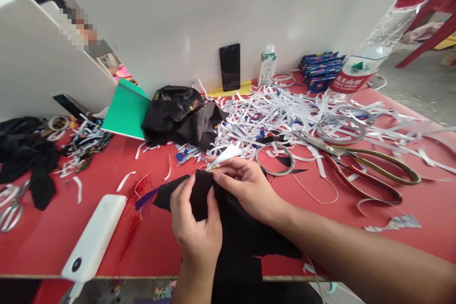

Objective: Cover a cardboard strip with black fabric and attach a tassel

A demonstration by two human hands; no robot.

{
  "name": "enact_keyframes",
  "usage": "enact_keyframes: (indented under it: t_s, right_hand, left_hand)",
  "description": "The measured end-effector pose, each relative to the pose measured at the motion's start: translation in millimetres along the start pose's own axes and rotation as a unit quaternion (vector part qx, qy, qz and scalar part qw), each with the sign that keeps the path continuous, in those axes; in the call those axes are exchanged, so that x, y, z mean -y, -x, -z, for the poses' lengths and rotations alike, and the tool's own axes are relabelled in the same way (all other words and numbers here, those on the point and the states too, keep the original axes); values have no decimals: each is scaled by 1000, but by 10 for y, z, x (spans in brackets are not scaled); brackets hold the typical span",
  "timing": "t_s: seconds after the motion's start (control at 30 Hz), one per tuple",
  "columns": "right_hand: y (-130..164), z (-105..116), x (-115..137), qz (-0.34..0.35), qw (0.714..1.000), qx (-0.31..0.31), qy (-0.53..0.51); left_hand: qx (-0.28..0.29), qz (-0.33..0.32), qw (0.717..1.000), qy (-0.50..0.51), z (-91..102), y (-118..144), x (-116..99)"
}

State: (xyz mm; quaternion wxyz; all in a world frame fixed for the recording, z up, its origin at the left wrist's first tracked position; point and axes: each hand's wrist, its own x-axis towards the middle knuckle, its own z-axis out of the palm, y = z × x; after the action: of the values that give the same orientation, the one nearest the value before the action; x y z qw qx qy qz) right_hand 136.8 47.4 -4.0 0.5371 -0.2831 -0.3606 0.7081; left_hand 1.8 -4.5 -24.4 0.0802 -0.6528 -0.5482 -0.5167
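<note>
Black fabric (228,228) hangs from both hands over the front edge of the red table (149,247). My left hand (195,218) pinches the top of the fabric between thumb and fingers. My right hand (245,185) is closed at the same upper edge, thumb against the fabric, fingers partly behind it. A small white tuft (230,153) sticks up just beyond the right fingertips; whether it is held or lies behind, I cannot tell. Purple threads (147,199) lie at the fabric's left side.
White paper strips (270,109) are heaped behind my hands. Large scissors (335,151) and tape rolls (342,129) lie right, near a water bottle (370,61). A white power bank (96,237) lies left. A phone (230,67) and carton (267,65) stand at the white partition (249,4).
</note>
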Motion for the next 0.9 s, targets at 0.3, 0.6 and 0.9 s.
enact_keyframes:
  t_s: [0.3, 0.6, 0.9]
  right_hand:
    - [25, -7, -4, 39, 999, -3, 7]
    - [37, 28, -58, 185, 977, 8, 102]
    - [37, 70, 31, 224, 958, 42, 173]
  left_hand:
    - [1, -8, 1000, 15, -4, 36, 24]
    - [-11, -2, 998, 63, 15, 72, -10]
    - [53, 68, 992, 88, 84, 20, 23]
